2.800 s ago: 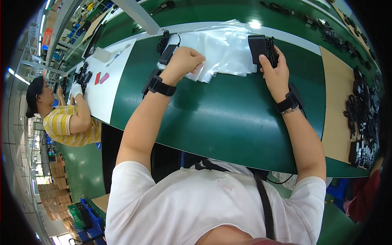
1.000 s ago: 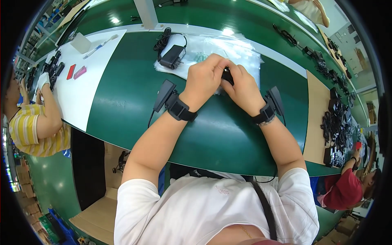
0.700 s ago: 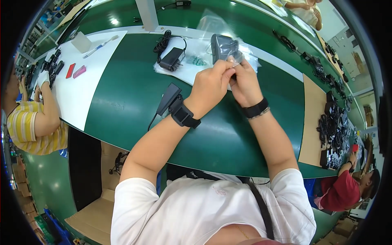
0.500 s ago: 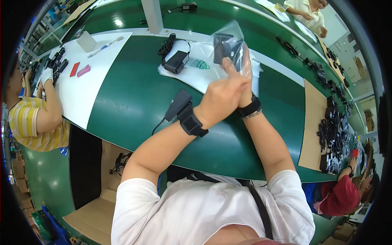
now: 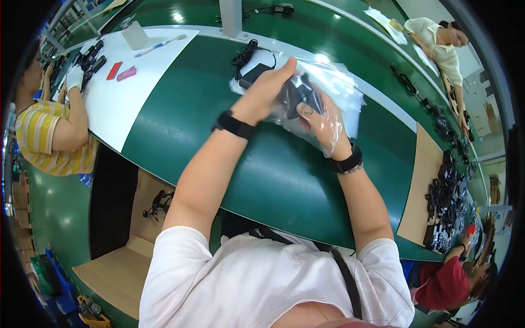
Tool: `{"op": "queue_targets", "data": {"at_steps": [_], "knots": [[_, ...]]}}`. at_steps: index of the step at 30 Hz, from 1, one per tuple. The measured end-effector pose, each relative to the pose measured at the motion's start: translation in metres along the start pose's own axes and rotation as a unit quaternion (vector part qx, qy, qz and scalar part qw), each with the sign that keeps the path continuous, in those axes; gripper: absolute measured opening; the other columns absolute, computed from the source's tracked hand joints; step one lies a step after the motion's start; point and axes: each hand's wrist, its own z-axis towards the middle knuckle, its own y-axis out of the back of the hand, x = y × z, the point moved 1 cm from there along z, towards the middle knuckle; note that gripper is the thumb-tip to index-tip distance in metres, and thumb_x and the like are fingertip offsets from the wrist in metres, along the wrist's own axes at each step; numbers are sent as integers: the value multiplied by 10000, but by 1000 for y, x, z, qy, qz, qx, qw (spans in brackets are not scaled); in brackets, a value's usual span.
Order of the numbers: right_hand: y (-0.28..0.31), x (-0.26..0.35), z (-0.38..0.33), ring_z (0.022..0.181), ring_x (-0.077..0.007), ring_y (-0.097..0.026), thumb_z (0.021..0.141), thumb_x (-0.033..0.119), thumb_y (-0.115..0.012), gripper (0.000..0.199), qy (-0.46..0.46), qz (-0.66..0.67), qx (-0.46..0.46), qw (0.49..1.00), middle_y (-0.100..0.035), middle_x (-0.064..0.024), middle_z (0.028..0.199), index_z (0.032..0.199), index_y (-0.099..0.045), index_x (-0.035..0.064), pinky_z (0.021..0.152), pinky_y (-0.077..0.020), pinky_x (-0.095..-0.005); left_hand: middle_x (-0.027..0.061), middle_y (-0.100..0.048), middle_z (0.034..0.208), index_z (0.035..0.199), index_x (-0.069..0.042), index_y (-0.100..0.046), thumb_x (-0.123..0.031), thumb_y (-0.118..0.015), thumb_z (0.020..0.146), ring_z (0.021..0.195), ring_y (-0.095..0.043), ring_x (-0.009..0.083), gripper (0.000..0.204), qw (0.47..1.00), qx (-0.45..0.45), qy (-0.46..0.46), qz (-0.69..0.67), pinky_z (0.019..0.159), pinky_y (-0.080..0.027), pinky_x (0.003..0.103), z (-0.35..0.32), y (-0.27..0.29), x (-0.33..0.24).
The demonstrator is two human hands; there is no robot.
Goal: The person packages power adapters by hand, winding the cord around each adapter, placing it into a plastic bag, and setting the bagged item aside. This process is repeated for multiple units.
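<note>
A black power adapter (image 5: 301, 97) sits inside a clear plastic bag (image 5: 306, 127), raised over the far middle of the green table. My right hand (image 5: 331, 121) grips it from the right, thumb across the front and the bag's loose end hanging by the wrist. On the other side my left hand (image 5: 267, 93) is closed against the bag's left edge, its thumb pointing up; the other fingers are mostly hidden. Behind my left hand, another black adapter (image 5: 252, 75) with a coiled cable (image 5: 244, 56) rests on a stack of clear plastic bags (image 5: 350, 93).
A white sheet (image 5: 147, 60) at left carries a bottle (image 5: 134, 36), a toothbrush (image 5: 159, 46), and red and pink pieces. Many black adapters and cables (image 5: 445, 202) lie at right beside cardboard (image 5: 421, 186). A metal post (image 5: 231, 19) rises at the back. Other people work around.
My left hand has left the right wrist and moved to the bag's left side. The bagged adapter has come lower and turned, its loose plastic now hanging downward. The view has shifted slightly.
</note>
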Motion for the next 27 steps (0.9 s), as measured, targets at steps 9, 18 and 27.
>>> {"op": "queue_targets", "data": {"at_steps": [9, 18, 27], "knots": [[3, 1, -1, 957, -206, -550, 876, 174, -525, 524, 115, -13, -133, 984, -530, -177, 1127, 1285, -307, -70, 838, -437, -310, 80, -586, 866, 998, 23, -506, -405, -457, 919, 765, -535, 108, 438, 950, -110, -286, 68, 678, -436, 243, -9, -42, 50], [27, -13, 11, 931, -427, -515, 936, 418, -267, 606, 311, -148, -148, 927, -523, -277, 1054, 1240, -372, -96, 838, -399, -426, 54, -586, 1032, 1082, -12, -534, -62, -619, 812, 902, -570, 151, 286, 983, 150, 7, -104, 772, -473, 289, -12, -33, 28], [34, -1, 9, 751, -359, -496, 926, 331, -308, 543, 181, -178, -24, 967, -529, -220, 845, 1243, -371, -106, 672, -391, -412, 55, -597, 1007, 1088, -15, -533, 37, -572, 773, 900, -576, 163, 322, 987, 92, 28, -132, 809, -462, 299, -16, -27, 40]]}}
